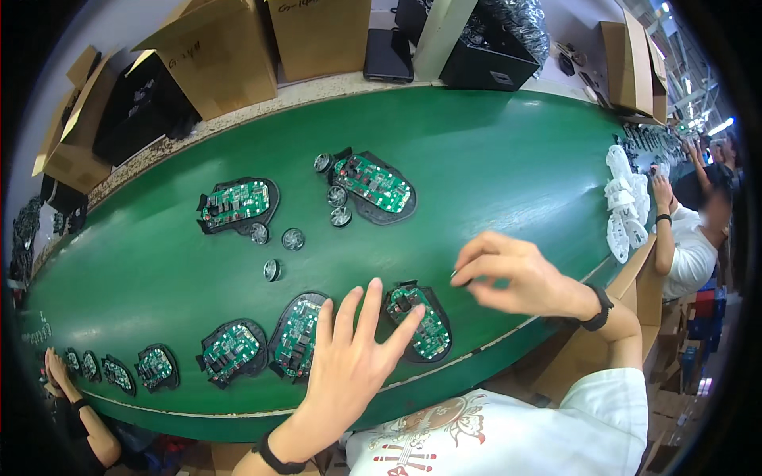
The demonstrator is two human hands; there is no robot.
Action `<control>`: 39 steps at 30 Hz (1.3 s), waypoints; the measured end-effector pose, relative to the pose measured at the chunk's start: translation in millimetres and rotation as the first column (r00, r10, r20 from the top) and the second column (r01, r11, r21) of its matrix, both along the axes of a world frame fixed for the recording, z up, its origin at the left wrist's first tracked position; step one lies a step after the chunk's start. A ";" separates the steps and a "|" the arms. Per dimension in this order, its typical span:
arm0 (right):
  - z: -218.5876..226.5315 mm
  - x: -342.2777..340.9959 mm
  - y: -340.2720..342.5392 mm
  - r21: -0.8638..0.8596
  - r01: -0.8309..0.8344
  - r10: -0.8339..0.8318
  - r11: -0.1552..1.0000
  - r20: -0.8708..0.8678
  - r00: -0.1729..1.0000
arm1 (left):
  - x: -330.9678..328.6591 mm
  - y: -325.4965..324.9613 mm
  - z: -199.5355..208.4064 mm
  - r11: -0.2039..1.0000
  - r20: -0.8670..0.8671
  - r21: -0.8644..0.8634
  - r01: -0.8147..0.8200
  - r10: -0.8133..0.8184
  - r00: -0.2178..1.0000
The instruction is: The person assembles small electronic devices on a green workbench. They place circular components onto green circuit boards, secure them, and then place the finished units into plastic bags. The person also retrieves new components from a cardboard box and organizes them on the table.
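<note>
My left hand is spread open over the near edge of the green work surface. Its thumb tip lies over a green circuit board in a dark rounded housing, and its outer fingers cover part of a second such housing with a board. Whether they touch is hard to tell. To the right, above the surface, my right hand is closed in a pinch. A tiny thing shows at its fingertips, too small to name.
Farther back lie two more housings with boards, with several small grey wheels around them. More housings run leftward toward another person's hands. White plastic parts lie at right near another person. Cardboard boxes line the back.
</note>
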State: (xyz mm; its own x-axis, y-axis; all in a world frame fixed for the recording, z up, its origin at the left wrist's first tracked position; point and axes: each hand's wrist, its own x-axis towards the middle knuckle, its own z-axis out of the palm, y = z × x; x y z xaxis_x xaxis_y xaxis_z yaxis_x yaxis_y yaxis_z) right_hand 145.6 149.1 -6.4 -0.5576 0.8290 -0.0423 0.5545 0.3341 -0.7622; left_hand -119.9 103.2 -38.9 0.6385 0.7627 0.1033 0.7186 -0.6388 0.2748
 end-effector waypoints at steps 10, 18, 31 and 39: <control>-23.6 -37.3 1.6 0.269 -0.391 0.375 0.880 0.111 0.920 | 6.4 -18.6 -9.5 0.999 -0.053 0.008 0.036 -0.036 0.998; -33.8 -35.0 -3.4 0.453 -0.340 0.303 0.824 0.155 0.940 | 13.9 -17.8 -7.9 0.999 -0.149 -0.011 0.042 -0.043 0.988; -34.1 -32.0 -9.7 0.533 -0.239 0.094 0.812 0.285 0.954 | 17.4 -9.8 2.0 0.992 -0.200 -0.102 0.077 -0.096 0.975; -22.1 -36.3 -9.3 0.403 -0.352 0.176 0.845 0.413 0.894 | 18.2 -4.4 -1.7 0.990 -0.133 -0.110 0.092 -0.107 0.985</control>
State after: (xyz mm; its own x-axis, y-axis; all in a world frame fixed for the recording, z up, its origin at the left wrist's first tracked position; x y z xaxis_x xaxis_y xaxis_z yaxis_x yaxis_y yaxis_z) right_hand 109.3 139.8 -28.5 -0.7786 0.6237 0.0690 0.5898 0.7649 -0.2589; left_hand -101.7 98.8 -40.6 0.7142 0.6967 -0.0665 0.6885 -0.6824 0.2454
